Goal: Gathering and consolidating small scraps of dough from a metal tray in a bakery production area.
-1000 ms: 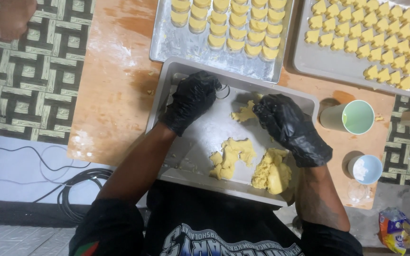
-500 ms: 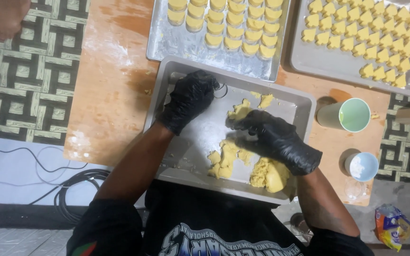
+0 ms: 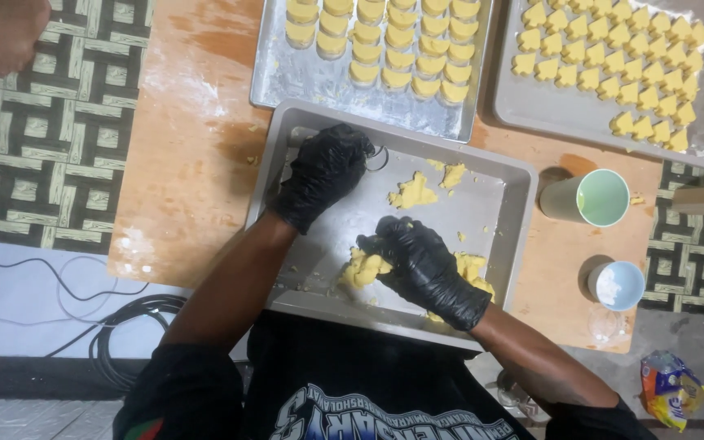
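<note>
Your right hand (image 3: 425,265) grasps the dough lump (image 3: 366,269) at the tray's (image 3: 508,213) near edge; your left hand (image 3: 323,173), curled, presses the tray's far-left corner, farther away.

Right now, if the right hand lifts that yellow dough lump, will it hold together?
Probably not fully: the dough under the right hand looks soft and ragged, and torn bits lie across the tray. Likely crumbly, somewhat sticky, and unlikely to roll.
</note>
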